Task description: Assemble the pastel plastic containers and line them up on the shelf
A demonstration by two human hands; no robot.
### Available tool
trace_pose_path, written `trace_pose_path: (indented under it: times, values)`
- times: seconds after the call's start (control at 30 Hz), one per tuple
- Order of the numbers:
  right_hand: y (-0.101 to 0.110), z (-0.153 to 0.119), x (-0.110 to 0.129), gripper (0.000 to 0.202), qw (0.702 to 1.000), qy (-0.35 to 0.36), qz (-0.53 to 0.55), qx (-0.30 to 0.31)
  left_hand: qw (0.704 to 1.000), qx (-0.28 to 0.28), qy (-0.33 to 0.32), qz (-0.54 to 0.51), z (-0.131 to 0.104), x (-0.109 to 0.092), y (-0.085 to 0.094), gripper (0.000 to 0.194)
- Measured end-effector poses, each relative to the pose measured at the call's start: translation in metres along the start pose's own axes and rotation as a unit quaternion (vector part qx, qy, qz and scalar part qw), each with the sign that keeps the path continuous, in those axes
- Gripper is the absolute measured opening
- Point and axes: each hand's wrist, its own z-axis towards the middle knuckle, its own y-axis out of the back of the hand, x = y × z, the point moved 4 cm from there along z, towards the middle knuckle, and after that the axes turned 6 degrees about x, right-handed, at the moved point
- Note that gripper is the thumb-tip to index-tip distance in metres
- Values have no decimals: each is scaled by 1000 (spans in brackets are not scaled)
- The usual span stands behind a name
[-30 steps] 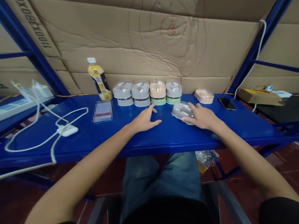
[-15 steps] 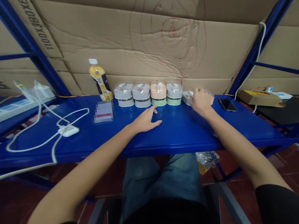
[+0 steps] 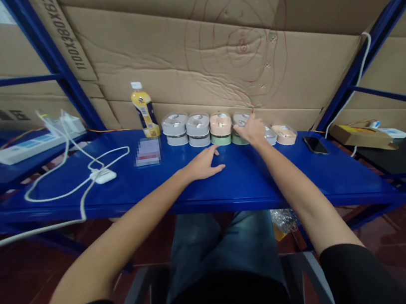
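Left hand point(image 3: 204, 164) is empty, loosely spread. Right hand point(image 3: 255, 129), grip indeterminable, partly blocks the gray-green stack point(image 3: 240, 138). Bottle point(image 3: 145, 112) stands left; phone point(image 3: 315, 145) lies right.

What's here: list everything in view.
Stacked rounded box pairs: four, grey, peach, green, table's back
Lone rounded boxes: two, grey and peach, right of pairs
Plastic bottle: one, mostly yellow, left of pairs
Blurred rectangle: one, pale, before bottle
Flat phone: one, black, table's right
Cabled plastic block: one, white, table's left
Power strip: one, white, far left
Cardboard box: one, brown, far right
Metal table: one, blue, centre
Cardboard sheets: several, brown, behind
Jeans legs: two, blue, below table
Sleeves: two, black, bottom corners
Left hand: one, near third pair from left
Right hand: one, at fourth pair
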Motion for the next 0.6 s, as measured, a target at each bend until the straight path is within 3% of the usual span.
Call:
trace_pose_path:
  times: [0.13, 0.23, 0.33, 0.43, 0.5, 0.6]
  values:
    - [39, -7, -31, 76, 997, 21, 70, -19, 997, -37, -5, -67, 2, 1, 2, 93]
    - [54, -20, -45, 69, 972, 157, 168, 52, 981, -70, -26, -182, 5, 3, 7, 104]
    - [41, -43, -44, 61, 901, 292, 233, 219, 962, -65, -39, -261, 7, 4, 12, 104]
    - [17, -62, -35, 74, 833, 357, 250, 340, 968, -42, -26, -248, 4, 4, 16, 107]
    - [4, -69, -30, 89, 817, 371, 236, 373, 976, -28, -15, -215, -1, 3, 16, 114]
    - [-6, -74, -25, 106, 821, 381, 202, 374, 983, -26, -17, -182, -5, -1, 14, 120]
